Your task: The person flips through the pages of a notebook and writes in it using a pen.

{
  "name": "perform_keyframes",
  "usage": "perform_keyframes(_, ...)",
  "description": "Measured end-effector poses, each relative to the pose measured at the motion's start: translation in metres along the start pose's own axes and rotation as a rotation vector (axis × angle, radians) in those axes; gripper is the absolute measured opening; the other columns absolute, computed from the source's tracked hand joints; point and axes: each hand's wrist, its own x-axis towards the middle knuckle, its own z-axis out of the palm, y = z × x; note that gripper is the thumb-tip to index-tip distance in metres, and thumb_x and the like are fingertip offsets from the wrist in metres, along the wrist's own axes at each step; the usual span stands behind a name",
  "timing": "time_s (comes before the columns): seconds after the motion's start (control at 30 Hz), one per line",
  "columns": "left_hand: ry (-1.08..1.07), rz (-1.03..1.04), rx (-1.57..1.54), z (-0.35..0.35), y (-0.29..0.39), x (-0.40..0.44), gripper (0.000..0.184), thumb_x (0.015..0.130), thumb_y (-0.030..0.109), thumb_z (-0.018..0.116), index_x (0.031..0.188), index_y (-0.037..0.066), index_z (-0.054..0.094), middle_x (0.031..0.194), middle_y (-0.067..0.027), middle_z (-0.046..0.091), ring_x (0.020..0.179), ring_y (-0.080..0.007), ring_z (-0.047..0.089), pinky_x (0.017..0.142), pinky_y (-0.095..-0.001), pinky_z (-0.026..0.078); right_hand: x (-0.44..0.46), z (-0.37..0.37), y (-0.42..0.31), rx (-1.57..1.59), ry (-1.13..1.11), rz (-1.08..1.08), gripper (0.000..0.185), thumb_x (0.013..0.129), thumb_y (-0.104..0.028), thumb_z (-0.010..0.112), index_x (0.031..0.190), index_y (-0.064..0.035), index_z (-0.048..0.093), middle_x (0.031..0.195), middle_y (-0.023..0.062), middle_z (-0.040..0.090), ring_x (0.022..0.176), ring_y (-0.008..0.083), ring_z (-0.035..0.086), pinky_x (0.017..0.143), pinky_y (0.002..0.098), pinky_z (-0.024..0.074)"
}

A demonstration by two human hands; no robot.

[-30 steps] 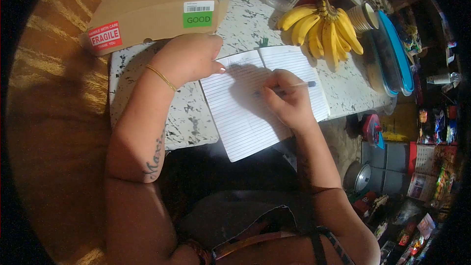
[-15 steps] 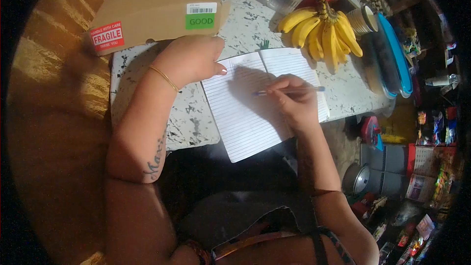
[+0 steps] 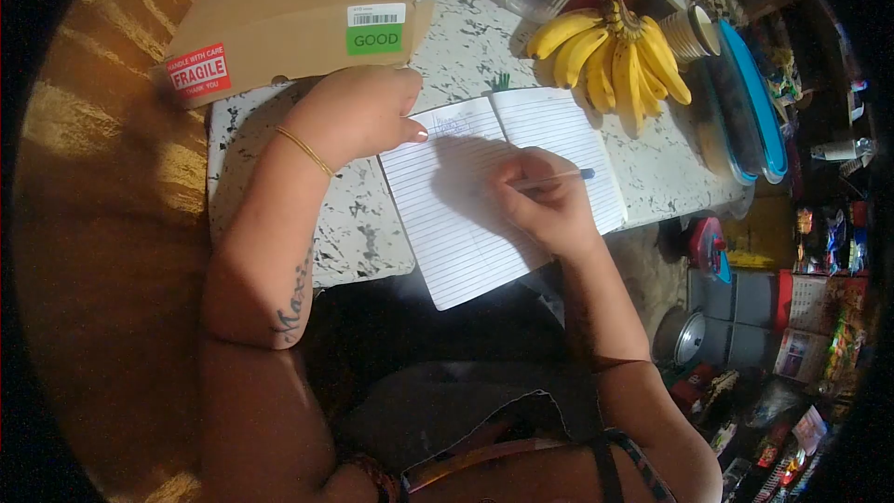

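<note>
An open lined notebook [image 3: 456, 251] lies at the table's front edge, its lower corner jutting past it. A few lines of handwriting show near the top of its left page. My right hand [image 3: 549, 200] is closed round a clear pen with a blue end [image 3: 566, 176], over the middle of the notebook; the pen's tip is hidden by my fingers. At the notebook's upper left edge is my left hand [image 3: 358, 112], fingers curled and mostly out of sight, its thumb pressed on the page corner. A thin gold bracelet circles that wrist.
A cardboard box [image 3: 289, 9] with labels stands beyond my left hand. Bananas [image 3: 615, 61] lie behind the notebook on the speckled white table [image 3: 363, 224]. Farther right are stacked paper cups [image 3: 691, 34] and a blue-lidded container [image 3: 752, 102]. A shelf of packets runs along the far right.
My right hand has shifted slightly left and turned, bringing the pen's blue end left and its tip behind my fingers. Handwriting at the page top is now visible. My left hand stays nearly still.
</note>
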Motion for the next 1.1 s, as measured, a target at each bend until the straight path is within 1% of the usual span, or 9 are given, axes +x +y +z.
perform_keyframes(0.03,-0.027,-0.030,0.016,-0.0021,0.0028,-0.0001,0.029,0.079,0.027,0.079,0.088,0.003,0.064,0.084,-0.0161,0.068,0.083,-0.0344,0.065,0.074,-0.0436,0.049,0.0001,0.0000,-0.0013,-0.024,0.000,0.016,0.013,0.087,-0.009,0.071,0.095,-0.0013,0.065,0.088,0.0008,0.064,0.081,0.0093,0.058,0.071,0.0240,0.0464)
perform_keyframes(0.1,-0.005,-0.009,0.021,0.0001,0.0013,-0.0001,0.029,0.079,0.027,0.079,0.087,0.003,0.064,0.084,-0.0160,0.068,0.083,-0.0343,0.065,0.074,-0.0436,0.049,0.0000,0.0000,-0.0053,-0.075,0.001,0.051,0.014,0.087,-0.010,0.071,0.095,-0.0013,0.064,0.088,0.0010,0.064,0.081,0.0092,0.057,0.071,0.0241,0.0464)
perform_keyframes(0.23,-0.001,-0.008,0.011,-0.0001,0.0008,-0.0004,0.030,0.079,0.028,0.079,0.087,0.003,0.064,0.083,-0.0158,0.067,0.083,-0.0344,0.065,0.074,-0.0436,0.049,0.0007,0.0007,-0.0065,-0.032,0.021,-0.024,0.016,0.086,-0.012,0.072,0.094,-0.0015,0.064,0.087,0.0011,0.064,0.079,0.0090,0.057,0.070,0.0242,0.0463)
perform_keyframes(0.33,0.043,0.042,-0.030,0.0040,-0.0037,-0.0010,0.030,0.077,0.021,0.079,0.079,0.004,0.054,0.076,-0.0148,0.059,0.071,-0.0317,0.057,0.064,-0.0419,0.044,0.0007,0.0010,-0.0040,0.008,0.018,0.007,0.016,0.085,-0.012,0.073,0.093,-0.0015,0.064,0.087,0.0012,0.064,0.079,0.0091,0.057,0.070,0.0242,0.0461)
perform_keyframes(0.43,0.000,-0.006,0.037,0.0009,0.0002,0.0001,0.031,0.078,0.028,0.080,0.088,0.004,0.064,0.083,-0.0162,0.067,0.082,-0.0346,0.065,0.074,-0.0434,0.049,-0.0002,0.0010,-0.0014,0.003,0.031,0.019,0.015,0.085,-0.011,0.073,0.092,-0.0017,0.064,0.086,0.0010,0.063,0.080,0.0092,0.057,0.070,0.0241,0.0458)
perform_keyframes(0.63,-0.009,-0.013,0.018,0.0011,0.0004,0.0002,0.031,0.078,0.027,0.080,0.088,0.004,0.064,0.083,-0.0165,0.067,0.082,-0.0343,0.065,0.073,-0.0431,0.049,-0.0005,0.0003,-0.0035,-0.049,0.036,0.016,0.012,0.085,-0.010,0.072,0.091,-0.0019,0.064,0.087,0.0012,0.063,0.082,0.0101,0.057,0.073,0.0250,0.0457)
perform_keyframes(0.73,0.054,0.032,-0.022,0.0056,-0.0032,-0.0004,0.030,0.077,0.021,0.080,0.079,0.004,0.055,0.074,-0.0141,0.060,0.069,-0.0311,0.058,0.062,-0.0414,0.044,-0.0004,-0.0010,-0.0016,-0.094,0.046,-0.005,0.011,0.086,-0.009,0.071,0.091,-0.0017,0.064,0.087,0.0016,0.063,0.083,0.0107,0.057,0.074,0.0256,0.0456)
perform_keyframes(0.9,0.052,0.043,-0.025,0.0062,-0.0043,0.0002,0.030,0.077,0.021,0.080,0.079,0.004,0.055,0.074,-0.0142,0.060,0.068,-0.0307,0.058,0.062,-0.0415,0.044,0.0011,-0.0015,0.0027,-0.084,0.052,-0.062,0.011,0.086,-0.010,0.071,0.090,-0.0017,0.065,0.086,0.0017,0.062,0.082,0.0110,0.057,0.074,0.0258,0.0452)
perform_keyframes(1.1,0.048,0.037,-0.026,0.0066,-0.0042,0.0006,0.031,0.077,0.021,0.080,0.079,0.005,0.054,0.074,-0.0144,0.059,0.068,-0.0308,0.056,0.061,-0.0417,0.043,-0.0002,-0.0029,-0.0019,-0.070,0.047,-0.029,0.011,0.085,-0.010,0.071,0.089,-0.0021,0.065,0.086,0.0021,0.062,0.080,0.0110,0.057,0.072,0.0258,0.0458)
